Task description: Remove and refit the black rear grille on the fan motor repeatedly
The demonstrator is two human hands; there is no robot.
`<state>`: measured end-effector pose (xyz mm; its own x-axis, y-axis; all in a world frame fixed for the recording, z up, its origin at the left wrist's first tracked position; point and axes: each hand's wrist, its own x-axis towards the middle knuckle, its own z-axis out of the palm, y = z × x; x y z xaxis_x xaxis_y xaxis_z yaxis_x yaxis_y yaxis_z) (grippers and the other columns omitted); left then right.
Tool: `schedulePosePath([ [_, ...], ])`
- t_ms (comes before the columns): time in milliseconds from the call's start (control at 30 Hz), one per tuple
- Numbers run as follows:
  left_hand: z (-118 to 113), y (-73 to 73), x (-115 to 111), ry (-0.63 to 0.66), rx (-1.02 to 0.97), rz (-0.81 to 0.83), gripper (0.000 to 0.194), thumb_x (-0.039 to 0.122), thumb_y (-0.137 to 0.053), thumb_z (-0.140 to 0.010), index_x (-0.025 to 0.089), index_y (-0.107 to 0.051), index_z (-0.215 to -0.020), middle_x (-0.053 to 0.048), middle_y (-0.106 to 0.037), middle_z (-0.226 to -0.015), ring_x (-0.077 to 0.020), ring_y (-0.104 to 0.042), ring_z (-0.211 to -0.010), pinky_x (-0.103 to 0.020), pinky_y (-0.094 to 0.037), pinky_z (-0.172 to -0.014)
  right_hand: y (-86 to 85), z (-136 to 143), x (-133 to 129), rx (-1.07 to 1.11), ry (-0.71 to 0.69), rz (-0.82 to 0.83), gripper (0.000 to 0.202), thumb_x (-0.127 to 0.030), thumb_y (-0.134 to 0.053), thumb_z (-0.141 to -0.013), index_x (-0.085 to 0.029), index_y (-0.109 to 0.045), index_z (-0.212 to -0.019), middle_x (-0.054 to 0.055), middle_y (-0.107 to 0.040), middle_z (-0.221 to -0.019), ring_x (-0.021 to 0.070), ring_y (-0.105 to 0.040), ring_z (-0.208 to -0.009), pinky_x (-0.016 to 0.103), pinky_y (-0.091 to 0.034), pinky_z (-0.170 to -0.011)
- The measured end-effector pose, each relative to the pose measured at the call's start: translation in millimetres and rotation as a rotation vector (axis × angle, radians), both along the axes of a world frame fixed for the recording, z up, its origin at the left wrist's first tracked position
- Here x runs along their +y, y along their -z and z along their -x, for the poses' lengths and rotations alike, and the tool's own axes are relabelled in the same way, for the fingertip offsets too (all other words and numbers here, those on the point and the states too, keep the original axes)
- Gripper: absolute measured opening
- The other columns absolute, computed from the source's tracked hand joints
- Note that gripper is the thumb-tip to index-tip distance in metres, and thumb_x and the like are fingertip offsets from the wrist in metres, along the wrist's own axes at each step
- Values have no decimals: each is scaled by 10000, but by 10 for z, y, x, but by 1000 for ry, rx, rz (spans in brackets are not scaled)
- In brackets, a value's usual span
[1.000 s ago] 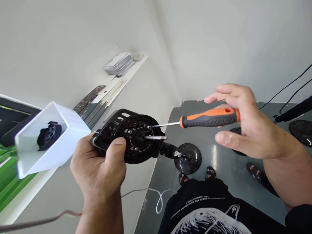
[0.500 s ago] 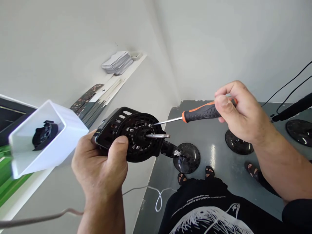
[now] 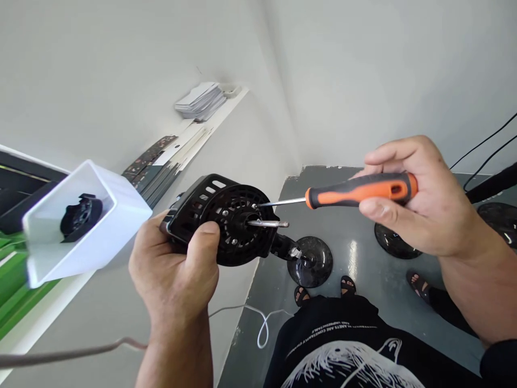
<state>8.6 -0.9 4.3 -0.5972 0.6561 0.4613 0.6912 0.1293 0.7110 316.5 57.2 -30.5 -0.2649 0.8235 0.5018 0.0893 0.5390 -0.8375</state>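
Note:
My left hand (image 3: 177,269) grips a black fan motor housing (image 3: 210,215), thumb pressed on its round slotted face. From the middle of that face sticks out a metal shaft (image 3: 269,223) with a threaded end. In my right hand (image 3: 424,199) is an orange and black screwdriver (image 3: 359,191); its handle lies between thumb and fingers, the fingers partly unfolded. The screwdriver's tip meets a screw near the upper right of the face. Other silver screws (image 3: 225,213) show there. Below the housing, a black neck leads toward a round glossy base (image 3: 310,262) on the floor.
A white bin (image 3: 125,215) with a black part (image 3: 83,216) inside stands left, beside green material (image 3: 14,291). Papers (image 3: 202,101) lie along a ledge. More round bases (image 3: 396,241) stand right, near another person's foot (image 3: 418,283). A pale cable (image 3: 262,328) hangs below.
My right hand has turned and loosened its fingers round the screwdriver, whose handle has rotated to show its orange side. The tip stays at the screw. The housing sits slightly further right in view.

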Motion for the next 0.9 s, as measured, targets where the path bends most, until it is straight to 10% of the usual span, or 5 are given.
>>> schedulePosePath([
  [233,8,11,-9,10,24,-12,482,541,-669,-555,189,-732,-877,-25,-667,-791,-228,-607,-749,-412,-458,-732,-33,-16,31,11,-79,7,501,-330,-836,-900,-300,-522,-1288,56,-733,-1230,187,-753,-926,301,-614,-612],
  [400,7,15,-10,6,6,-4,495,545,-682,-554,193,-736,-898,-32,-673,-809,-241,-611,-765,-423,-460,-741,-36,-45,27,-149,103,72,357,-600,-667,-1015,-253,-605,-1073,-3,-635,-723,152,-615,-598,293,-488,-472],
  [567,4,1,-19,-14,19,-2,522,543,-664,-549,178,-737,-914,-40,-677,-798,-243,-613,-755,-423,-465,-733,-41,-28,2,-38,-47,-61,522,-379,-844,-906,-298,-530,-1314,65,-707,-1278,163,-728,-907,309,-627,-688],
  [700,-1,1,-19,-21,22,8,547,538,-667,-547,160,-743,-935,-49,-687,-812,-241,-616,-757,-416,-459,-725,-61,16,40,-39,95,84,294,-542,-623,-1063,-258,-569,-1010,0,-633,-746,126,-587,-594,270,-493,-483],
  [900,-6,-3,-13,-27,22,23,568,569,-655,-548,162,-759,-931,-57,-678,-821,-258,-616,-788,-435,-460,-751,-58,-33,42,-41,-69,-45,490,-347,-830,-909,-294,-523,-1286,38,-733,-1119,178,-734,-889,321,-638,-689],
])
